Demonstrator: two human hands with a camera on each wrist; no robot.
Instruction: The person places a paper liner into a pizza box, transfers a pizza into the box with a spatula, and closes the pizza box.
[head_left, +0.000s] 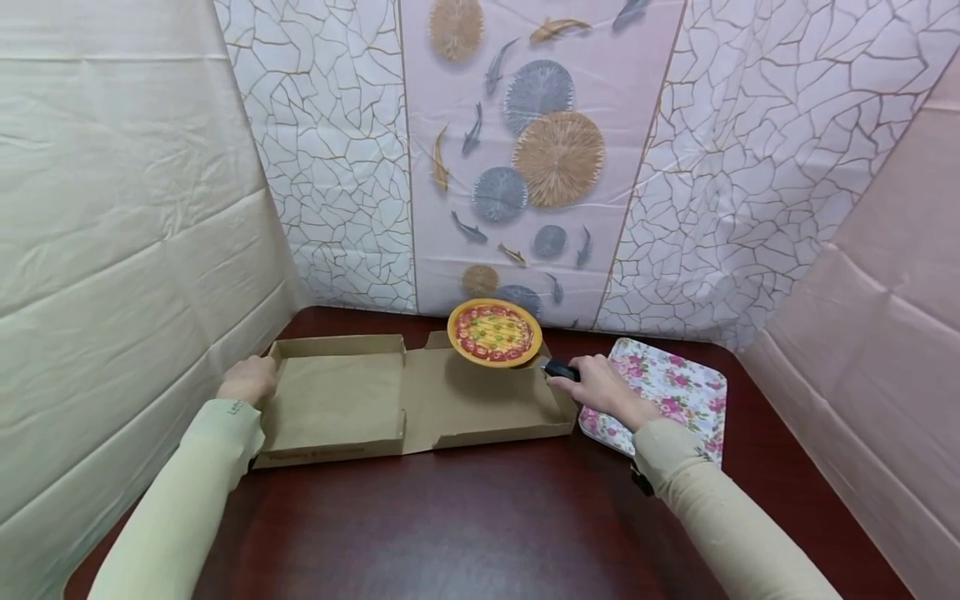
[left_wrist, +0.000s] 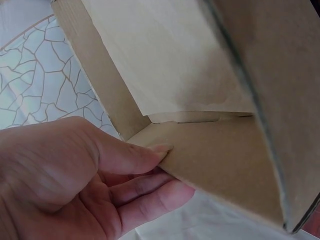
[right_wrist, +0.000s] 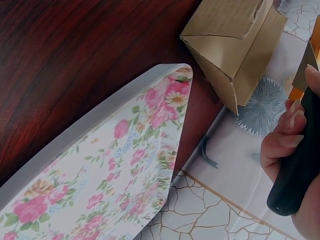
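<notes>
An open cardboard pizza box (head_left: 495,436) lies across the table, its left half lined with brown paper (head_left: 337,400). At its left end my left hand (head_left: 247,381) pinches the top edge of the side wall (left_wrist: 210,170) between thumb and fingers. My right hand (head_left: 600,390) grips the black handle (right_wrist: 296,172) of a flat metal server. On that server rests a round toy-like pizza (head_left: 493,335) with a yellow crust, red slices and green bits. The pizza is held above the box's right half and casts a shadow there. Most of the blade is hidden beneath it.
A white tray (head_left: 686,383) with pink flowers lies right of the box, partly under my right forearm. The dark red wooden table (head_left: 450,525) extends in front. Patterned cloth (head_left: 510,208) hangs behind, and pale cloth (head_left: 127,200) lines both sides.
</notes>
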